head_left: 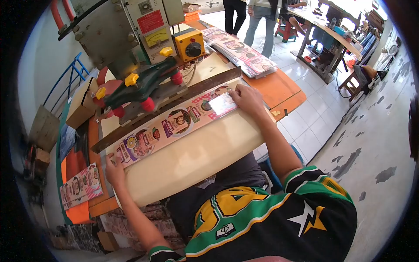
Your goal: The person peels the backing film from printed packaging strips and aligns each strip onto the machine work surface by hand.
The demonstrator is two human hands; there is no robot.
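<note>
- Printed strip [174, 123]: long, thin and pink, with a red-and-white checked band, food pictures and purple and red label blocks; the lettering is too small to read. It lies along the far side of the cream board [192, 150], just before the dark metal bar [209, 87], glare whitening its right end.
- Left hand [115, 171]: thumb and fingers closed on the strip's left end; the fingertips' undersides are hidden.
- Right hand [248, 99]: fingers curled, closed on the strip's right end.
- The board is smooth and pale, jutting past the near edge of the orange worktop [283, 94].
- Beyond the bar stands a dark green metal bracket [148, 83] with lobed yellow knobs [131, 79] and cylindrical red feet [176, 77].
- Behind it, a yellow control box [190, 45] carries a round black dial; a red label [150, 20] marks the grey cabinet, its text illegible.
- Glossy printed sheets [240, 50] lie stacked along the worktop's right edge; shorter printed pieces [83, 185] lie at its near left corner.
</note>
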